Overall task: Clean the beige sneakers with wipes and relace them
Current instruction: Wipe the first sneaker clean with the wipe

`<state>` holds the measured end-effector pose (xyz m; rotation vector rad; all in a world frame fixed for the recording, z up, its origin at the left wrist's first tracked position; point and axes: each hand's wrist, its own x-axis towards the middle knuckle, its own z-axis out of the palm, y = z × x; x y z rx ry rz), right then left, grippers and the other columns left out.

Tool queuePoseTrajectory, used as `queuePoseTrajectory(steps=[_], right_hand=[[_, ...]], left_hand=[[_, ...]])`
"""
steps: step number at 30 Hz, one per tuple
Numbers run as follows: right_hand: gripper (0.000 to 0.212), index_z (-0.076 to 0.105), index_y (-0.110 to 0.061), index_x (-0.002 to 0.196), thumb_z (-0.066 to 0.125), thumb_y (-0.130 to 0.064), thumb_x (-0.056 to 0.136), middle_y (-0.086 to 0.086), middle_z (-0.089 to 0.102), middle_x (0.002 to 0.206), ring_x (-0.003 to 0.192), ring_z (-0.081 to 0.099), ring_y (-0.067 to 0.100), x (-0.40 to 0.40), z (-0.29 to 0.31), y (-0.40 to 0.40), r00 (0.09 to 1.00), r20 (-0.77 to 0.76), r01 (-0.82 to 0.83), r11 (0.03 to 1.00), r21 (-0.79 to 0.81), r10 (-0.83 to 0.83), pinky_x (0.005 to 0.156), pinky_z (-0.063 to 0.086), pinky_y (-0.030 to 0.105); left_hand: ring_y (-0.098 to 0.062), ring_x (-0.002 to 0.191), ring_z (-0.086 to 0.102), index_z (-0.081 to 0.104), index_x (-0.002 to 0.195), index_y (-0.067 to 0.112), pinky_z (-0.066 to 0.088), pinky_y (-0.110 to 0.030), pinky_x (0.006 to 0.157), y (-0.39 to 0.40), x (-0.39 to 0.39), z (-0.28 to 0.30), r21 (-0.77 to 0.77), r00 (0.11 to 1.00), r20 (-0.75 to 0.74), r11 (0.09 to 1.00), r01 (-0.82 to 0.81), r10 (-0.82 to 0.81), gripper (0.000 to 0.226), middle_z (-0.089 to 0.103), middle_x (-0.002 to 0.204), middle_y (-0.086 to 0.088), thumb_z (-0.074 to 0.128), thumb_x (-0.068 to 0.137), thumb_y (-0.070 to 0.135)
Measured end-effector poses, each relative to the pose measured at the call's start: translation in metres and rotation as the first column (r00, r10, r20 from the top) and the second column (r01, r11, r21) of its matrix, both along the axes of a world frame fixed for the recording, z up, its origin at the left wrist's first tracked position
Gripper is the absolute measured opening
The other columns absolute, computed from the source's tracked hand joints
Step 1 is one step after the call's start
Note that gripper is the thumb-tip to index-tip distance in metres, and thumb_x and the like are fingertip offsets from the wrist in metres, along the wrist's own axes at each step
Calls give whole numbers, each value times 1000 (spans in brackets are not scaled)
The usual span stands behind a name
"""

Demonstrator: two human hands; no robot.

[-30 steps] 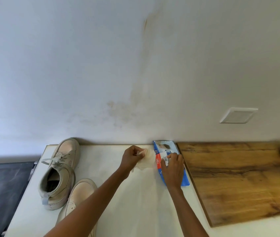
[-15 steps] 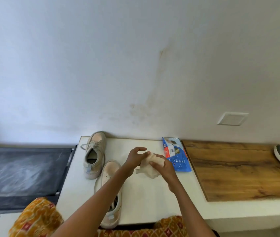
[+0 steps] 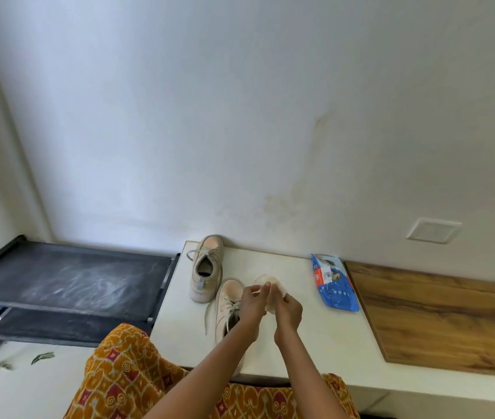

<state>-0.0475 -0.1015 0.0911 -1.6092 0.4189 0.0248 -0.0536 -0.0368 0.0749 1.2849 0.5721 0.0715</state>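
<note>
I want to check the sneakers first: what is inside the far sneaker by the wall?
The far sneaker shows only a dark, seemingly empty opening; its toe end is hidden. Both hands hold a wipe.

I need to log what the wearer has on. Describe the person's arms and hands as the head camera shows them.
Both forearms are bare, with no sleeves in view. The left hand and right hand wear no gloves; no rings, watch or bracelets are discernible. Below the arms lies an orange patterned garment with red and pale motifs.

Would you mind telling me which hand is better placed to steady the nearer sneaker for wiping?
Left, probably: the left hand hovers right over the nearer sneaker, while the right hand holds the wipe farther from it.
</note>
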Motion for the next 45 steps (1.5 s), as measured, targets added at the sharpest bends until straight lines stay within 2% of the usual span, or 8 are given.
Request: queuePoseTrajectory(steps=[8,13,18,24,27,31,38,45], right_hand=[[34,58,-9,96,63,-41,86,9,61,94,83,54,19,-9,0,-9,981,-95,-172,985,0,171,60,41,22],[49,48,-13,120,72,-31,81,9,44,121,99,49,19,-7,-4,-12,994,105,46,994,-101,-35,78,46,32],[49,47,-25,134,64,-21,88,-9,47,123,112,49,12,-3,-3,-14,864,191,-368,843,-392,466,90,44,24],[39,55,-5,126,62,-17,89,9,67,104,90,66,17,5,7,-12,851,11,-523,850,-62,524,75,57,26],[27,63,-4,114,62,-16,89,5,69,90,81,66,15,-1,-1,-8,867,-6,-497,867,41,498,66,55,22],[18,64,-4,104,63,-13,89,10,67,89,80,63,19,-8,-24,-5,949,-65,-286,928,238,309,67,54,28],[19,55,-2,110,55,-11,94,10,59,90,80,56,19,-9,-46,-13,968,-155,-103,880,464,196,64,47,29],[32,55,-6,116,62,-1,86,15,57,114,94,57,23,-3,-58,-32,987,-124,-34,897,441,98,66,48,27]], left_hand=[[-32,96,64,38,129,4,56,-27,64,19,-1,0,-154,999,-17,987,-41,39,51,57,117,-25,66,86,10],[-35,94,65,42,125,3,58,-42,73,30,0,-5,-118,989,7,982,-149,151,53,58,115,-22,71,80,7],[-30,85,68,41,127,5,58,-38,71,47,-4,1,-89,998,63,996,-24,30,53,60,110,-22,70,82,9],[-18,77,65,40,128,12,53,-25,60,67,-10,6,94,980,85,981,170,-178,41,61,107,-15,55,94,29],[-23,84,60,44,116,11,53,-38,75,71,-14,0,207,987,36,968,145,-155,43,59,104,-15,34,98,48],[-31,127,39,34,138,10,36,-46,102,84,-20,-19,778,943,-329,556,294,-38,62,40,139,-15,37,94,54],[-18,86,60,66,98,8,51,-29,75,90,-33,-32,790,902,-263,460,404,-341,20,65,97,-7,66,80,18],[-18,101,57,63,119,15,49,-32,88,98,-16,-24,872,723,-369,52,487,-584,29,63,113,-2,55,91,17]])
